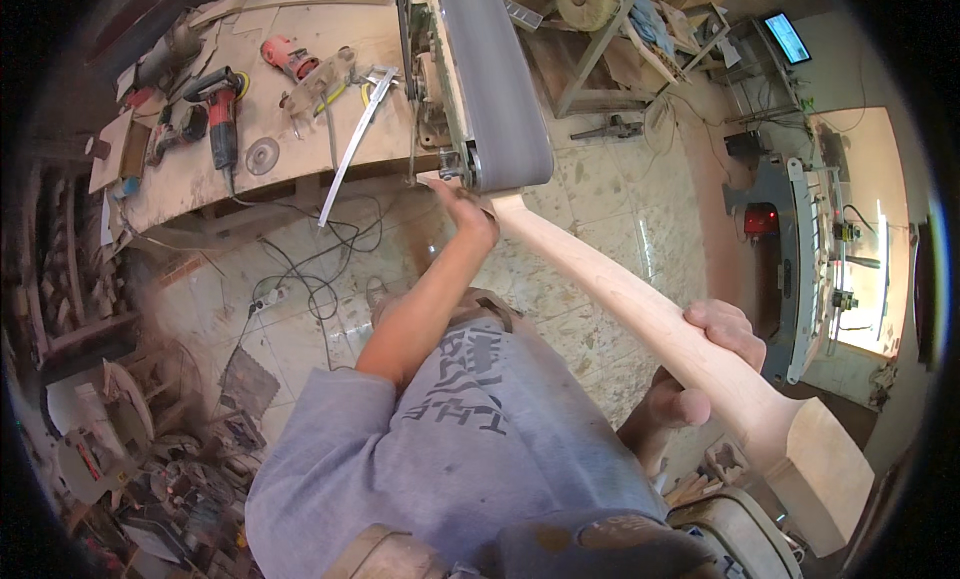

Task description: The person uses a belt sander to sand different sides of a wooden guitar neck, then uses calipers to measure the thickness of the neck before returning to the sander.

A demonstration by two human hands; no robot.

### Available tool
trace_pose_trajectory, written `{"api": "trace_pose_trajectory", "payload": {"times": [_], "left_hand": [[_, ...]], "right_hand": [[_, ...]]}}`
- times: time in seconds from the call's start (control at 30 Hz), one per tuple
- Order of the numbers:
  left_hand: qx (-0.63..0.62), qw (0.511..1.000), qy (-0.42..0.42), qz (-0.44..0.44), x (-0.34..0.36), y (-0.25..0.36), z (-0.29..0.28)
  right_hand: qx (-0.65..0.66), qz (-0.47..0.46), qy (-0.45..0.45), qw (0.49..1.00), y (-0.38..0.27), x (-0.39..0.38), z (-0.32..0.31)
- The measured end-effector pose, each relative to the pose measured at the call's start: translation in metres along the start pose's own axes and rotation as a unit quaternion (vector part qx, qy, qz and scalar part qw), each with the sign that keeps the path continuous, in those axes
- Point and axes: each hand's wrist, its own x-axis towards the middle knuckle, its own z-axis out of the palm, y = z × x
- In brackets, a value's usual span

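Observation:
A long, pale wooden furniture leg (610, 279) runs diagonally from the belt sander down to the lower right. It narrows toward the far end and widens into a squared block at the near end. Its far end meets the underside of the grey sanding belt (505, 89) at the roller. My left hand (468, 211) grips that far end close beneath the belt, fingers partly hidden. Around the thicker lower part, my right hand (722, 337) is wrapped, with the thumb on the near side.
On the workbench (370, 49) at the left lie a red angle grinder (222, 124), a metal caliper (360, 139) and a sanding disc (262, 156). Cables (320, 259) trail over the tiled floor. Wood scraps fill the lower left; a grey machine (790, 269) stands at the right.

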Motion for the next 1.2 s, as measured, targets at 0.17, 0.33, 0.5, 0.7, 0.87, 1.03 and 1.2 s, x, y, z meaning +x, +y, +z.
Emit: {"api": "trace_pose_trajectory", "payload": {"times": [0.17, 0.33, 0.5, 0.7, 0.87, 1.03, 1.2], "left_hand": [[-0.053, 0.994, 0.003, -0.100, -0.013, 0.004, 0.031], [-0.046, 0.991, 0.011, -0.125, -0.020, 0.009, 0.034], [-0.056, 0.991, 0.043, -0.117, -0.012, -0.005, 0.023], [-0.063, 0.984, 0.065, -0.155, -0.037, 0.013, 0.051], [-0.119, 0.978, 0.040, -0.166, -0.026, 0.007, 0.033], [-0.076, 0.987, 0.032, -0.140, -0.023, 0.002, 0.027], [-0.092, 0.982, 0.060, -0.154, -0.023, -0.002, 0.026]], "right_hand": [[0.086, 0.003, 0.008, 0.996, 0.010, 0.017, 0.016], [0.120, -0.007, 0.003, 0.993, 0.009, 0.035, 0.032], [0.158, -0.030, -0.019, 0.987, 0.012, 0.050, 0.039], [0.192, -0.032, -0.031, 0.980, 0.010, 0.061, 0.041], [0.178, -0.091, -0.026, 0.980, 0.008, 0.069, 0.057], [0.216, -0.106, -0.062, 0.969, 0.011, 0.077, 0.059], [0.215, -0.098, -0.060, 0.970, 0.006, 0.081, 0.065]]}}
